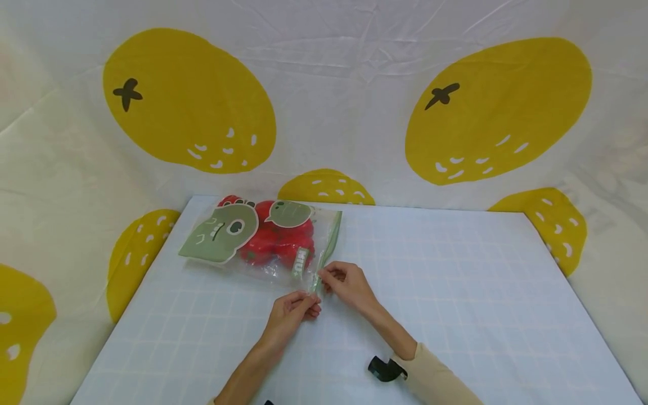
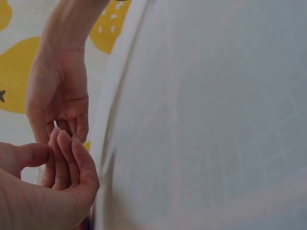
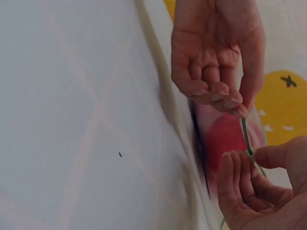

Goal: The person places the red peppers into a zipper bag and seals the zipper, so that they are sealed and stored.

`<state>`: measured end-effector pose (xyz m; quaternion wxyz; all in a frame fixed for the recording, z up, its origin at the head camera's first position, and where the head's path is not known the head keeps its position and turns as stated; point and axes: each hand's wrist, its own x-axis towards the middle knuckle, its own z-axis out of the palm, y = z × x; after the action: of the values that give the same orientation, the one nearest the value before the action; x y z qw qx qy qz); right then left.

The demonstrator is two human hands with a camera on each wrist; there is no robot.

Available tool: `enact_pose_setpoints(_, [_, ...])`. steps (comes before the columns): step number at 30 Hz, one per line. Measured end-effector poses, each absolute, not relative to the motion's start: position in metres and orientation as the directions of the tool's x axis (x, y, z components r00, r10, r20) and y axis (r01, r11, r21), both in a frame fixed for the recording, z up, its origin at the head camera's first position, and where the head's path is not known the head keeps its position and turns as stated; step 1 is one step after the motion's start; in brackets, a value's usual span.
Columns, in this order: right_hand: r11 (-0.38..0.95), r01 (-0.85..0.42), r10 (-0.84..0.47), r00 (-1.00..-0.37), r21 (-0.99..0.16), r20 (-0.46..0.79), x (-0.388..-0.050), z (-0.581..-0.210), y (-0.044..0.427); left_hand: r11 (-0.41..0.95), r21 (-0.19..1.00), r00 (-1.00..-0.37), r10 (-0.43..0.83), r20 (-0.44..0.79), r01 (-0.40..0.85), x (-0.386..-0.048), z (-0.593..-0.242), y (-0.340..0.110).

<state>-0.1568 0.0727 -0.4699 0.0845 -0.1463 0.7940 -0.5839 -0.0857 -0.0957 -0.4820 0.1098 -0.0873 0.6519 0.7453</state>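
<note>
A clear zip bag (image 1: 268, 274) printed with a green cartoon dinosaur (image 1: 215, 236) lies towards the back left of the table. Soft-looking red things (image 1: 275, 242) show through the plastic; their kind is unclear. Its green zip edge (image 1: 331, 239) faces right. My left hand (image 1: 288, 318) pinches the near end of this edge between thumb and fingers. Just beyond it, my right hand (image 1: 351, 286) pinches the same edge. In the right wrist view, a small pale piece, perhaps a slider, sits on the green strip (image 3: 246, 136) at the right fingertips. The left wrist view mostly hides the bag.
A pale blue checked cloth (image 1: 455, 292) covers the table. Behind it hangs a white curtain (image 1: 339, 101) with large yellow fruit prints. A black wrist camera (image 1: 386, 369) sits by the right sleeve (image 1: 435, 374).
</note>
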Motion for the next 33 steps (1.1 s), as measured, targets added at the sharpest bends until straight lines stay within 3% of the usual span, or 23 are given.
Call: enact_pose_setpoints(33, [0.253, -0.082, -0.194, -0.980, -0.964, 0.033, -0.197, -0.465, 0.068, -0.138, 0.948, -0.958, 0.050, -0.283, -0.287, -0.083, -0.480, -0.093])
